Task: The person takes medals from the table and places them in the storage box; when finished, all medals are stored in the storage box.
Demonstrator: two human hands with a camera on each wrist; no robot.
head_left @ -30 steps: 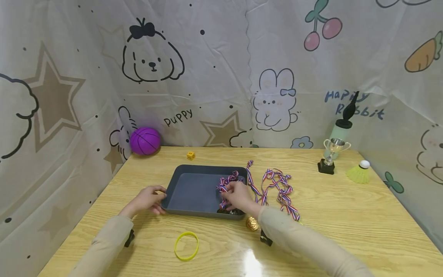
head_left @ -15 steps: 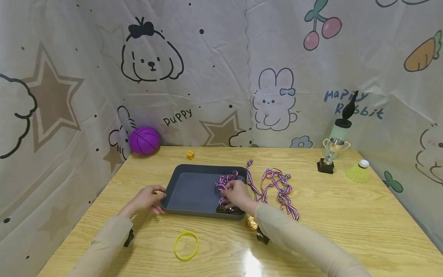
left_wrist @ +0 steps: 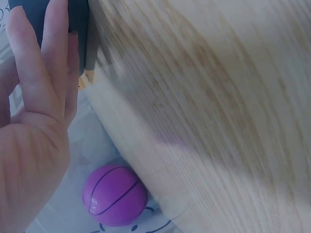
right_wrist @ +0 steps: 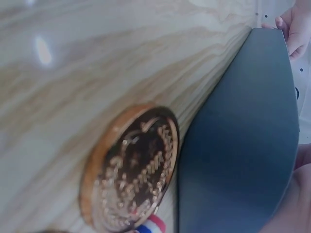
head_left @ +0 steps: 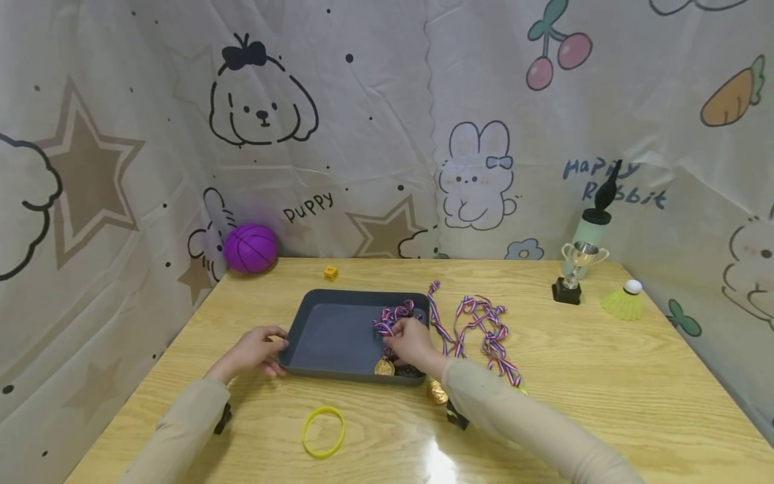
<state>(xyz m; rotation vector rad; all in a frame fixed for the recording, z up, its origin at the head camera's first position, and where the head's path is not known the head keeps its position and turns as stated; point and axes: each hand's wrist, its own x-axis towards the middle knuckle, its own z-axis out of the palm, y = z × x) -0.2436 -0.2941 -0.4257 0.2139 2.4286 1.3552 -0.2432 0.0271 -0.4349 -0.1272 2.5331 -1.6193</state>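
A dark grey tray (head_left: 338, 336) lies mid-table. My left hand (head_left: 256, 351) holds its left edge, the upper digit at the rim and other fingers against the outer wall; the left wrist view shows these fingers (left_wrist: 36, 68) fairly straight. Inside the tray's right end, my right hand (head_left: 412, 341) pinches a red, white and blue medal ribbon (head_left: 393, 316). Near that hand a gold medal (head_left: 384, 367) rests on the tray's front wall, a darker one beside it. Outside the front right corner lies another gold medal (head_left: 438, 392), large in the right wrist view, its face (right_wrist: 141, 170) embossed.
More striped ribbons (head_left: 484, 323) are tangled right of the tray. A yellow ring-shaped band (head_left: 323, 432) lies in front. Farther back are a purple ball (head_left: 250, 248), a yellow die (head_left: 330, 273), a trophy (head_left: 568, 288), a pale green black-topped cylinder (head_left: 589, 232) and a shuttlecock (head_left: 624, 302).
Under the right hand, the medal in the tray has gone from looking dark to showing its gold face. The right hand has shifted slightly left; the left hand keeps its place at the tray.
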